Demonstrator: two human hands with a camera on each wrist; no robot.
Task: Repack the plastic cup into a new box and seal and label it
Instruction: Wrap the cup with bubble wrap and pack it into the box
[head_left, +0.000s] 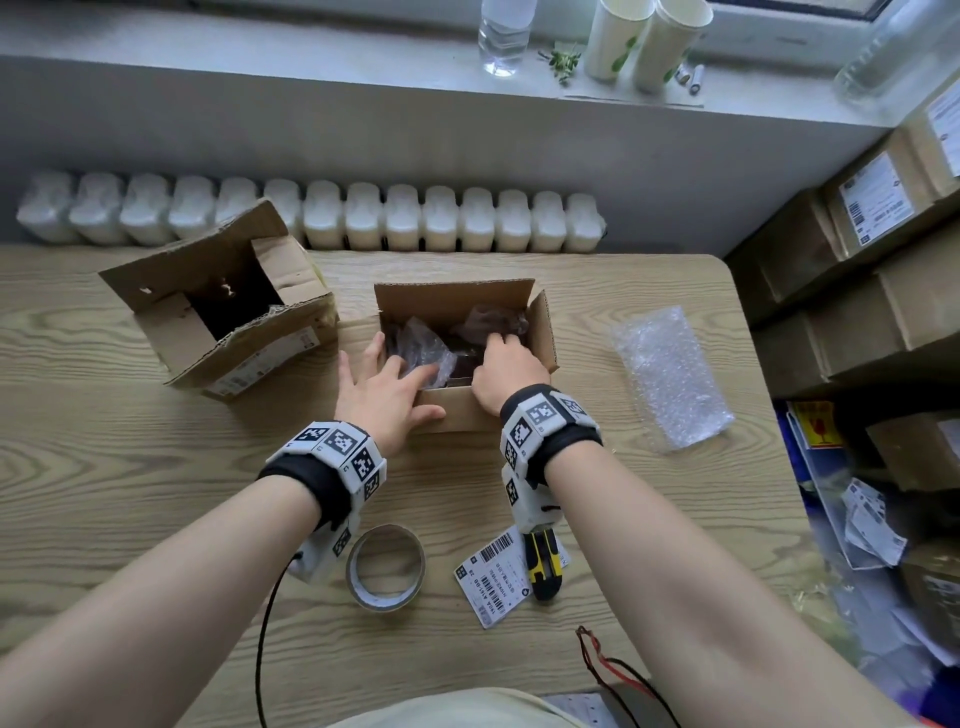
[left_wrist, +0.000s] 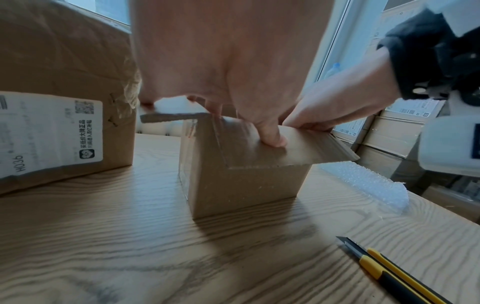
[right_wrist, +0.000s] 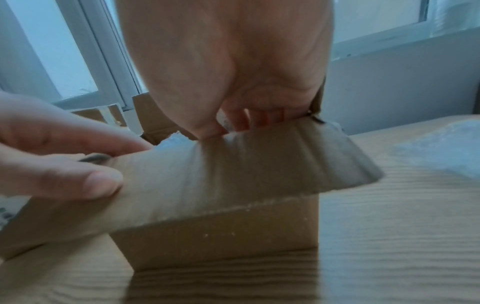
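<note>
Wood-grain laminate table (head_left: 156, 493), pale oak pattern, rounded far right corner; bears all items below

Large worn brown corrugated box (head_left: 218, 306), far left, top flaps open and torn, dark inside, white printed label on its near side; apart from both hands

Small new brown corrugated cardboard box (head_left: 462, 304), centre of table, flaps up, near flap folded outward and down. Inside lies the plastic cup (head_left: 431, 348), wrapped in clear bubble film, so only a dark brownish bundle with crinkled glossy wrap shows; the cup's own shape cannot be made out

Left hand (head_left: 387, 392): fingers spread and fairly straight, reaching over the box's near left corner, fingertips on the wrapped bundle, thumb pressed on the outside of the near flap

Right hand (head_left: 506, 371): fingers curled down inside the box on its right side, at the wrap; whether they pinch it or only press cannot be told

Sheet of clear bubble wrap (head_left: 670, 376), rectangular, dimpled, flat on the table right of the box, well apart from the hands

Roll of clear packing tape (head_left: 385, 567), ring lying flat, near edge, under the left forearm

White shipping label (head_left: 496, 574), barcodes and print, near the tape roll

Yellow-and-black utility knife (head_left: 543, 564), lying partly across the label
</note>
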